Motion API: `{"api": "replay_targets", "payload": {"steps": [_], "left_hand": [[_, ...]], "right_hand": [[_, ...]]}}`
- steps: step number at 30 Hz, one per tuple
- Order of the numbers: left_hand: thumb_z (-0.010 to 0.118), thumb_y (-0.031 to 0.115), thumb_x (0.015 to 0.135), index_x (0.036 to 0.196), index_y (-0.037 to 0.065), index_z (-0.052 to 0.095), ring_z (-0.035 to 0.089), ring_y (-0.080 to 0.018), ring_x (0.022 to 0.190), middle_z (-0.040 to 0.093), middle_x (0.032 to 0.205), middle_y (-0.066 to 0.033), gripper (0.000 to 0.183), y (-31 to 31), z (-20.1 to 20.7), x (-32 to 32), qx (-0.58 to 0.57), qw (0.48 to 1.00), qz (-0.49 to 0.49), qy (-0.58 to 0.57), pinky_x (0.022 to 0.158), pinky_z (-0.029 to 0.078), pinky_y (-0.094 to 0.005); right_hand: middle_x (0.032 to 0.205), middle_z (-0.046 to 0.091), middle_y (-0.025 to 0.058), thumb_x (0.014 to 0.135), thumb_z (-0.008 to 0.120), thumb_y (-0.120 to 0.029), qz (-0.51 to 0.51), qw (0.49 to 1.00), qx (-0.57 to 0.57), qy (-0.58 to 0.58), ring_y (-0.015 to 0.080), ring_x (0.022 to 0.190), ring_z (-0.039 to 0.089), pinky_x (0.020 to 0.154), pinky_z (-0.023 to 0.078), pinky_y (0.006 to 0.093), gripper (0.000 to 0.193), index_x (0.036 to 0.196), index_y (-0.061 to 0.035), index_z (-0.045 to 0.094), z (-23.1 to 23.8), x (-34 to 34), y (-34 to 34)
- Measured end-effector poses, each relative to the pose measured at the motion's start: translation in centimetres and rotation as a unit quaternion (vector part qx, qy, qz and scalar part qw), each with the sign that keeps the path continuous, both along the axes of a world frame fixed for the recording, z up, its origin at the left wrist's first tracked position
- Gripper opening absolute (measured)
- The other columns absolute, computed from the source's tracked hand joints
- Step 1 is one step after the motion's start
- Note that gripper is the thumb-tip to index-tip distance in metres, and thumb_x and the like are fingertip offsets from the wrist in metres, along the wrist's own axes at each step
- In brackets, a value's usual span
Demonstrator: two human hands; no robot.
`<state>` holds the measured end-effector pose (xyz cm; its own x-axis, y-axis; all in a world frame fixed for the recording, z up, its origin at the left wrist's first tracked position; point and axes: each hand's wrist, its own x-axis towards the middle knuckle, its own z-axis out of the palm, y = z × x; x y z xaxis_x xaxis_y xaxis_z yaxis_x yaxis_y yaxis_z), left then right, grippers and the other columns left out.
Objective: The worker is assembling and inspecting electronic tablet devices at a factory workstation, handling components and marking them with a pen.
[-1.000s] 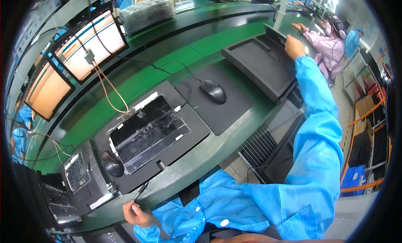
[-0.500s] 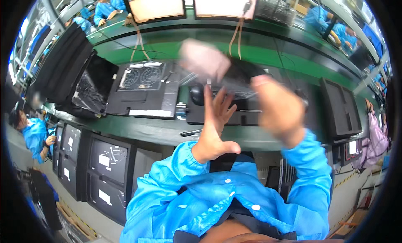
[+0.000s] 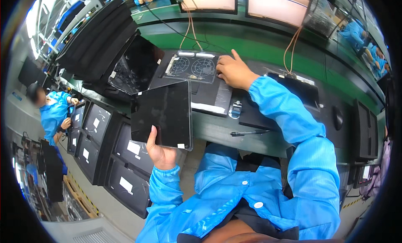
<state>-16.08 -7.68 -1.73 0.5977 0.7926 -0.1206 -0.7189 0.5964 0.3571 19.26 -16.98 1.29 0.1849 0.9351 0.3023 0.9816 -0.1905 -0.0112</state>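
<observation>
My left hand (image 3: 161,153) grips the lower edge of a tablet (image 3: 163,111), thumb on top of its dark screen. The tablet is tilted in the air at the near left of the bench, with small white tabs on its edges. My right hand (image 3: 235,71) is at the right edge of a clear plate with two round line patterns (image 3: 190,69), which lies on a black board (image 3: 211,92). Its fingers are curled down and the thumb side is raised; whatever they hold is hidden.
Another dark panel (image 3: 297,90) lies on the bench at right, near a black mouse (image 3: 338,117). A pen (image 3: 250,133) lies by the front edge. Black trays (image 3: 365,130) stand far right; stacked black foam (image 3: 96,46) and more trays (image 3: 100,155) are at left. Cables (image 3: 190,27) hang behind.
My view has turned left. The left hand, open and empty before, now holds the tablet. The right hand, blurred at the right before, has moved left to the clear plate.
</observation>
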Motion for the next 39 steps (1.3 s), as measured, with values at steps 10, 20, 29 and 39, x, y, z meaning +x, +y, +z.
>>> {"api": "replay_targets", "payload": {"steps": [10,20,29,39], "left_hand": [[0.058,0.014,0.104,0.135,0.000,0.061,0.062,-0.0318,0.128,0.066,0.136,-0.0155,0.034,0.6,-0.6,2.0,-0.011,0.998,-0.041,-0.041,0.113,0.047,-0.0480],[0.059,0.012,0.103,0.134,0.000,0.061,0.064,-0.0309,0.125,0.067,0.134,-0.0156,0.033,-1.3,0.1,2.6,0.019,0.999,-0.038,-0.014,0.111,0.049,-0.0468],[0.060,0.014,0.103,0.130,0.000,0.061,0.064,-0.0285,0.121,0.068,0.129,-0.0138,0.030,1.8,0.7,8.7,0.083,0.983,-0.141,0.079,0.110,0.047,-0.0442],[0.056,0.022,0.105,0.132,-0.006,0.056,0.060,-0.0345,0.128,0.063,0.136,-0.0197,0.038,6.9,0.2,17.4,0.026,0.978,-0.189,0.091,0.115,0.046,-0.0482]], "right_hand": [[0.095,0.072,0.0122,0.093,0.071,-0.016,0.126,0.932,0.217,0.260,0.0312,0.085,0.069,0.082,0.051,0.0416,0.021,0.111,-0.0043,0.070,5.7,-13.1,-6.0],[0.093,0.072,0.0120,0.090,0.075,-0.011,0.146,0.935,0.228,0.230,0.0302,0.086,0.069,0.083,0.052,0.0408,0.019,0.106,-0.0035,0.070,4.9,-13.1,-7.6],[0.099,0.068,0.0180,0.096,0.068,-0.044,0.047,0.980,0.167,0.098,0.0363,0.100,0.066,0.111,0.037,0.0584,0.049,0.115,0.0007,0.062,3.2,-9.8,-7.3],[0.122,0.068,0.0221,0.075,0.076,-0.067,-0.066,0.988,0.048,0.129,0.0353,0.121,0.062,0.118,0.028,0.0670,0.086,0.130,-0.0024,0.069,2.5,-5.7,-4.2]]}}
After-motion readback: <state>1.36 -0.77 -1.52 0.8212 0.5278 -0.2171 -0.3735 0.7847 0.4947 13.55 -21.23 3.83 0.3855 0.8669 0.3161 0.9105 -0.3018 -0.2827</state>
